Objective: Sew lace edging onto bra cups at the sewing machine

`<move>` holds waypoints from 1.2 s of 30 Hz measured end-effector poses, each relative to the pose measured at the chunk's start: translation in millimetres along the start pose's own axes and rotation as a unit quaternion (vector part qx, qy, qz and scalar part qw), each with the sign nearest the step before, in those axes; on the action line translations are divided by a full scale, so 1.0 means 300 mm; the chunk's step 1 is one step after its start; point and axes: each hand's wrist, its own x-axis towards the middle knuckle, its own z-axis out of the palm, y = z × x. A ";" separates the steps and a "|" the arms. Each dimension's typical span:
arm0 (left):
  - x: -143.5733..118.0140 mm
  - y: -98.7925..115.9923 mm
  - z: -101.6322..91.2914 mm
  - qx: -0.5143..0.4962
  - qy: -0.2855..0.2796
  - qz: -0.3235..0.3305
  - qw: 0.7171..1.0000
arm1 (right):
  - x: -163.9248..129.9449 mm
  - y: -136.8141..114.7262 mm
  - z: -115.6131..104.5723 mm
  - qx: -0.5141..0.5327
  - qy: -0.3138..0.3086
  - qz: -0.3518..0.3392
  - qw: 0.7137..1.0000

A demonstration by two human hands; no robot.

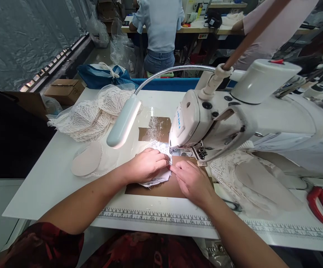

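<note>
— What takes up most of the view?

— The white tabletop [52, 178], with a ruler [155, 217] printed along its near edge. On the right of it stands a white sewing machine [233, 119], its head reaching left to the needle area. A gooseneck lamp [123, 123] bends from behind the machine and hangs over the left half of the tabletop.

— And the fabric?

— A heap of lace [91, 113] lies at the far left, and in front of it flat oval pads [87, 162]. More lace with pads [257, 186] lies under the machine's arm on the right. Red scissors [321, 204] rest at the far right edge. A brown patch [161, 188] is on the tabletop below the needle, a shiny one [157, 128] beyond it.

— Where is the piece being handled?

— A small lace piece [158, 178] lies on the brown patch, its far end just under the machine's foot, in the lamp's light.

— The hands?

— The left hand [146, 165] lies flat on the piece, fingers together and pressing it down, pointing toward the needle. The right hand [193, 180] sits just beside it, fingers curled narrow, tips pinching the piece's right edge. The two hands nearly touch.

— Anyone else?

— A person in a light blue top [160, 26] stands at another bench in the back, turned away.
</note>
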 end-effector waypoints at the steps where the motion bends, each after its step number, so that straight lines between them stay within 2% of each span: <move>1: 0.000 0.000 0.000 -0.002 0.001 0.002 1.000 | 0.001 0.000 0.000 0.003 0.003 0.006 1.000; 6: 0.001 0.006 0.001 0.013 0.007 -0.010 1.000 | 0.010 0.001 0.009 -0.013 0.023 0.041 0.999; 18: 0.018 -0.002 -0.022 0.049 -0.026 -0.027 0.998 | 0.031 -0.006 0.020 -0.062 0.029 0.048 0.996; 36: 0.024 -0.025 0.032 0.030 0.050 -0.025 0.998 | 0.020 0.010 0.020 -0.040 0.067 0.033 0.996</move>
